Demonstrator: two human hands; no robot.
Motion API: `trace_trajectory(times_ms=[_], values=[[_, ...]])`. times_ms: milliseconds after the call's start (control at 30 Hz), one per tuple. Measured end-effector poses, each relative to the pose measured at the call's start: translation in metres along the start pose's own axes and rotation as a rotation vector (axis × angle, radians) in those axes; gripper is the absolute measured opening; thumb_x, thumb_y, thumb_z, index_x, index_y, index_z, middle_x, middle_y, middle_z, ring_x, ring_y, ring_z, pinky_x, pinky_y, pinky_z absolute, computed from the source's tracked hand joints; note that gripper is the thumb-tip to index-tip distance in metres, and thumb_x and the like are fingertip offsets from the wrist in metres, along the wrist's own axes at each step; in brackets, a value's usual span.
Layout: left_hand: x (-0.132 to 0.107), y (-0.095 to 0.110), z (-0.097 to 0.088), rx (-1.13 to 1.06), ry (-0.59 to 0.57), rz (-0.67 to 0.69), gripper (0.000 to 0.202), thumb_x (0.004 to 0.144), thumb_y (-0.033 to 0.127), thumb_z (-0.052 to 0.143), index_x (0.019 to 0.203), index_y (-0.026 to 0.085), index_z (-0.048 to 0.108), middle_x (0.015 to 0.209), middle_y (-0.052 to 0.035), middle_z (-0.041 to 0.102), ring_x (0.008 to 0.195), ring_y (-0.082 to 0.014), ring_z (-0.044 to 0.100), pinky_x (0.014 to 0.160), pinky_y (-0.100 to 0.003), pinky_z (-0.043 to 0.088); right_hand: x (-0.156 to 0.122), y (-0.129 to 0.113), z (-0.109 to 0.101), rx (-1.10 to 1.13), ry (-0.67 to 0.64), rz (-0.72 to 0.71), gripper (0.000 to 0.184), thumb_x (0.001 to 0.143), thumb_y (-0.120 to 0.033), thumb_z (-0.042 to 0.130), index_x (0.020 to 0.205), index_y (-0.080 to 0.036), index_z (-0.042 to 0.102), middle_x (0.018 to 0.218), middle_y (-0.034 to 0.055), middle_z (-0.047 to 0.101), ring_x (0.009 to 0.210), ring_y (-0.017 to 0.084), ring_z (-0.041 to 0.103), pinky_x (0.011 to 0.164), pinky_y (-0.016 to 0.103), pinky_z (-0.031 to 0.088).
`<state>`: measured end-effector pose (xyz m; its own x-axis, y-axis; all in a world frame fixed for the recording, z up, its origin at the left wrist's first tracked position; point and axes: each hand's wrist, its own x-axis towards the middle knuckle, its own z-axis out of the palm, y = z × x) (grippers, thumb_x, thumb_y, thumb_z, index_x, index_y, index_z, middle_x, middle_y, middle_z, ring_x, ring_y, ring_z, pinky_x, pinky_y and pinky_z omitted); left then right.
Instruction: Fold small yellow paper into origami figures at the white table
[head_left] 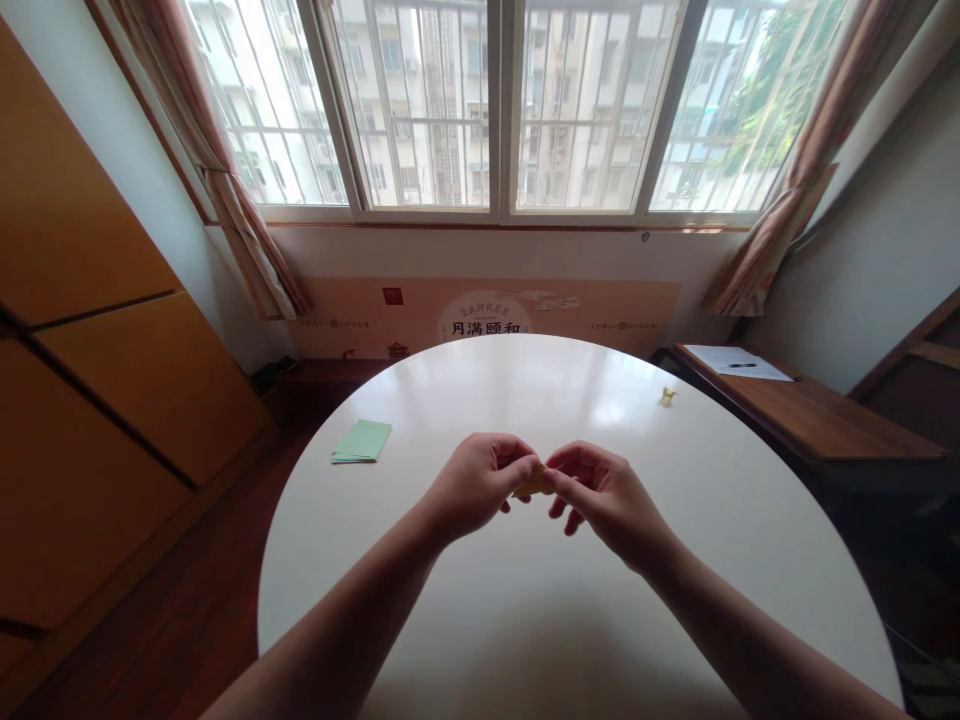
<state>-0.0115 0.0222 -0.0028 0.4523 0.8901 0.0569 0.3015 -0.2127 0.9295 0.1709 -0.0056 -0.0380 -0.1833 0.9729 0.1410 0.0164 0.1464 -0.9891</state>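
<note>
Above the middle of a round white table [525,620], my left hand [476,485] and my right hand [604,495] meet fingertip to fingertip. Both pinch a small yellow folded paper [534,484], mostly hidden by the fingers. A little yellow folded paper figure [668,397] stands on the table at the far right. A stack of green paper sheets [362,441] lies flat on the table at the left.
A dark wooden side table [817,420] at the right carries a white sheet [735,361] with a pen. A wooden cabinet [90,380] fills the left. Barred windows and curtains are behind, with a printed cardboard panel [480,318] leaning under the sill.
</note>
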Motion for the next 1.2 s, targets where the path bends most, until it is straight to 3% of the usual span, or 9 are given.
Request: trace_trajectory(times_ms=[167, 467, 800, 1200], values=[[-0.001, -0.001, 0.001, 0.075, 0.014, 0.022, 0.022, 0.085, 0.030, 0.058, 0.082, 0.013, 0.071, 0.068, -0.0043, 0.068, 0.060, -0.0142, 0.062, 0.047, -0.020, 0.048, 0.001, 0.000, 0.000, 0.086, -0.023, 0.093, 0.031, 0.080, -0.044, 0.074, 0.085, -0.016, 0.064, 0.078, 0.0060, 0.070, 0.065, 0.017, 0.065, 0.044, 0.021, 0.050], [-0.002, 0.001, 0.005, 0.268, 0.036, 0.078, 0.020, 0.084, 0.026, 0.058, 0.079, 0.016, 0.075, 0.067, -0.0023, 0.068, 0.058, -0.0123, 0.059, 0.050, -0.019, 0.044, 0.002, 0.002, 0.005, 0.166, -0.002, 0.171, 0.025, 0.076, -0.036, 0.072, 0.072, -0.017, 0.057, 0.067, -0.0004, 0.058, 0.057, 0.013, 0.055, 0.042, 0.020, 0.047], [0.002, -0.009, 0.007, 0.070, -0.064, -0.004, 0.023, 0.084, 0.032, 0.059, 0.081, 0.012, 0.072, 0.063, -0.0028, 0.063, 0.054, -0.0127, 0.056, 0.044, -0.020, 0.044, 0.001, -0.003, 0.005, 0.127, -0.010, 0.192, 0.018, 0.073, -0.030, 0.066, 0.069, -0.017, 0.055, 0.063, -0.0011, 0.057, 0.054, 0.012, 0.054, 0.042, 0.021, 0.047], [0.003, -0.004, 0.002, -0.008, -0.034, -0.053, 0.022, 0.080, 0.031, 0.061, 0.078, 0.011, 0.071, 0.064, -0.0038, 0.065, 0.056, -0.0124, 0.057, 0.044, -0.020, 0.047, 0.003, -0.004, -0.001, 0.128, -0.093, 0.223, 0.009, 0.070, -0.022, 0.060, 0.068, -0.018, 0.053, 0.062, -0.0016, 0.060, 0.051, 0.011, 0.055, 0.041, 0.020, 0.045]])
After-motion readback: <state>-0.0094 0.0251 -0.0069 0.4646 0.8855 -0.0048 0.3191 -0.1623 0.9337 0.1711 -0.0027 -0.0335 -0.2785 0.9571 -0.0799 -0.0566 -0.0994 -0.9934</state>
